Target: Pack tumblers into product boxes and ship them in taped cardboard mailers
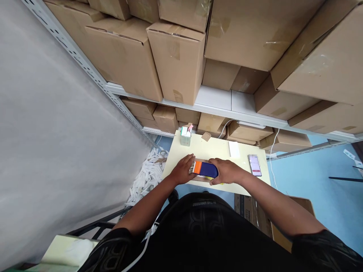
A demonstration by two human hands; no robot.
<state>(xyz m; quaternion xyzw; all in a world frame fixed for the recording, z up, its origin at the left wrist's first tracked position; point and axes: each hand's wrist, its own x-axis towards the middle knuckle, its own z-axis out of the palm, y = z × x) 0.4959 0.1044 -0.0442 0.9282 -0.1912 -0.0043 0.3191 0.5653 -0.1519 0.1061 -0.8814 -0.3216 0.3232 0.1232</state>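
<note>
On the table in front of me lies a small flat cardboard box, partly covered. A tape dispenser, dark blue with an orange band and shiny clear tape at its left end, sits over it. My right hand is closed around the right end of the dispenser, thumb on the near side. My left hand grips the left end of the box, its fingers on the far side and its thumb near, close to the tape end. Something yellow shows under my right hand; its kind is hidden.
On the pale yellow table stand a green-white carton, a cardboard scrap, a white card and a phone. Shelves of cardboard boxes rise behind. White paper strips cover the floor at left.
</note>
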